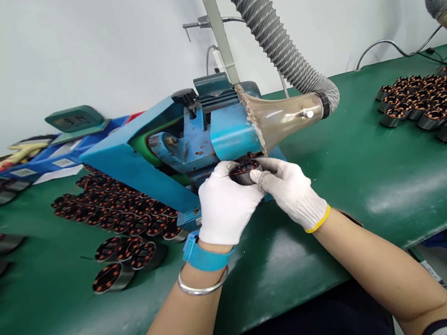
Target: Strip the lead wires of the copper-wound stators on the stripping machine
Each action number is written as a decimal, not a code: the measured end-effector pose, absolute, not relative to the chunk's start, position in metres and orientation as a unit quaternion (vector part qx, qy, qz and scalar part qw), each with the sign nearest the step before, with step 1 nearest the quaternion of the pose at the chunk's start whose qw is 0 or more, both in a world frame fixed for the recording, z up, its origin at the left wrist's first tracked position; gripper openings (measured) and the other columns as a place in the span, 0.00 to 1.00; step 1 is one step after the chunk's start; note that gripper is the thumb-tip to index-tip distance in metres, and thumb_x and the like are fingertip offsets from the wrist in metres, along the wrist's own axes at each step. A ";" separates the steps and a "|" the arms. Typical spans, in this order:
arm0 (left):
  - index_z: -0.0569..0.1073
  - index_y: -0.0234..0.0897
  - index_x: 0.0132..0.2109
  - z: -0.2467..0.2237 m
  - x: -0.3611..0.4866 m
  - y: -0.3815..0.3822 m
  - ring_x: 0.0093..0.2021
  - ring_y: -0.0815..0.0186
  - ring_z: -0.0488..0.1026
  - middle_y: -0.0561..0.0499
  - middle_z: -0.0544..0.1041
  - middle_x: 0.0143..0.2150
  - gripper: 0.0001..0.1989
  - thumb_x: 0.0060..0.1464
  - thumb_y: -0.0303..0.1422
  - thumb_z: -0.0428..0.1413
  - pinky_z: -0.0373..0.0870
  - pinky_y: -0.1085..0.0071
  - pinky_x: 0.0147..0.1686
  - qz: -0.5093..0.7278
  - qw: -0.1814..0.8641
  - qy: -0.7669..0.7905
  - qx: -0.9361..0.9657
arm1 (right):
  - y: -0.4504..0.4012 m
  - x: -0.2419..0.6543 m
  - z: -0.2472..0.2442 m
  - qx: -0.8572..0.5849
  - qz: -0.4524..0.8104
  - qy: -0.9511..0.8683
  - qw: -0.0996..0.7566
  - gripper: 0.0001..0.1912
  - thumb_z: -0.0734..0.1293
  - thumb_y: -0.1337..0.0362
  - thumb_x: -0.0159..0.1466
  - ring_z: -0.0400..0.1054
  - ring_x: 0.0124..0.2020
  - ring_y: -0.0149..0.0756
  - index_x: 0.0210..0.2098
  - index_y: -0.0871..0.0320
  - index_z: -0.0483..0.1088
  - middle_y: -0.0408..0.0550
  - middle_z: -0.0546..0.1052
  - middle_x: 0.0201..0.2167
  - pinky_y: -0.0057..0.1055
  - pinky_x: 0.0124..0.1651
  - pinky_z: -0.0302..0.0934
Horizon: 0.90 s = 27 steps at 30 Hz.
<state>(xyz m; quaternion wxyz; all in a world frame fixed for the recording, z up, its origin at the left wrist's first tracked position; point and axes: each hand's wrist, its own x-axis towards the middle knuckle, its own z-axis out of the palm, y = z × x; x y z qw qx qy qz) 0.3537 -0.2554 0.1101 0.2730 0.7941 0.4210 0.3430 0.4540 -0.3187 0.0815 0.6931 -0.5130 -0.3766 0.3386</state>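
Note:
Between my two gloved hands is a motor stator (pixel 244 174), a dark metal ring with copper windings inside. My left hand (pixel 229 200), in a white glove, is closed on the ring's left side. On its right side my right hand (pixel 288 185), in a white knit glove with a yellow cuff edge, pinches the ring with thumb and fingers. The stator is right at the front of a blue belt-driven machine (pixel 232 132), below its light-blue guard. Whether the ring touches the machine is hidden by my hands.
A clear funnel (pixel 289 117) joins the machine to a grey ribbed hose (pixel 268 19). Many stators (pixel 119 206) stand left of the machine, more stators (pixel 442 104) at the far right. Blue bins (pixel 60 154) sit back left on the green table (pixel 379 188).

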 end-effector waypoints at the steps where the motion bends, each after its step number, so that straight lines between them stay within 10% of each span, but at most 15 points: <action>1: 0.76 0.37 0.38 0.110 0.354 -0.255 0.36 0.56 0.78 0.49 0.81 0.33 0.16 0.41 0.41 0.61 0.71 0.65 0.36 0.343 0.272 0.418 0.796 | -0.319 0.454 0.081 -0.515 0.340 -0.373 0.693 0.13 0.69 0.61 0.59 0.73 0.42 0.40 0.43 0.57 0.75 0.45 0.79 0.39 0.34 0.48 0.67; 27: 0.73 0.36 0.45 0.084 0.330 -0.249 0.42 0.55 0.79 0.45 0.81 0.42 0.26 0.34 0.34 0.66 0.76 0.62 0.44 0.363 0.411 0.356 0.757 | -0.327 0.444 0.066 -0.555 0.344 -0.375 0.658 0.26 0.73 0.59 0.53 0.74 0.41 0.43 0.49 0.60 0.68 0.53 0.78 0.41 0.40 0.47 0.71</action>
